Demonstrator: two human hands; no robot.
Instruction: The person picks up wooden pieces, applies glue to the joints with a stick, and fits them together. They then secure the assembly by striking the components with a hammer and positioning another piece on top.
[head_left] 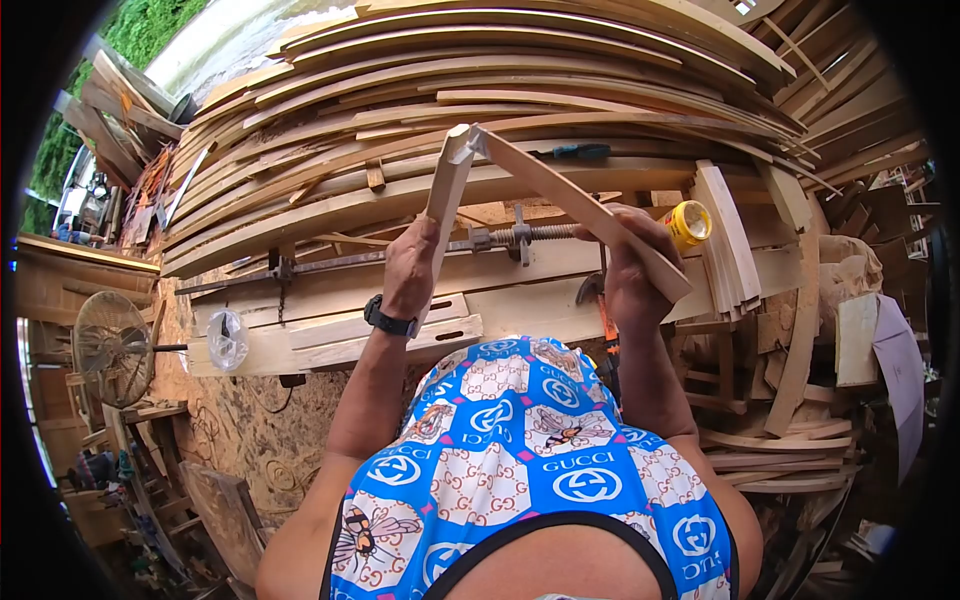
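My left hand (408, 262) is closed around a wooden rail (451, 185) that stands up at a slant. In my right hand (640, 262) is a flat wooden slat (560, 187), gripped near its lower end. Both pieces come together at their upper ends in a peak, where a whitish smear shows; whether they are joined cannot be made out. Below them a long metal bar clamp (522, 236) lies across the bench boards. A yellow container (689, 224) is just right of my right hand. Under that hand is a hammer (606, 312) with an orange handle.
Long boards (400, 75) are stacked behind the bench. A blue-handled tool (582, 152) lies on them. Slotted wooden pieces (385, 338) and a clear plastic bag (228, 340) rest on the near bench. Short planks (727, 240) stand at right, a fan (112, 348) at left.
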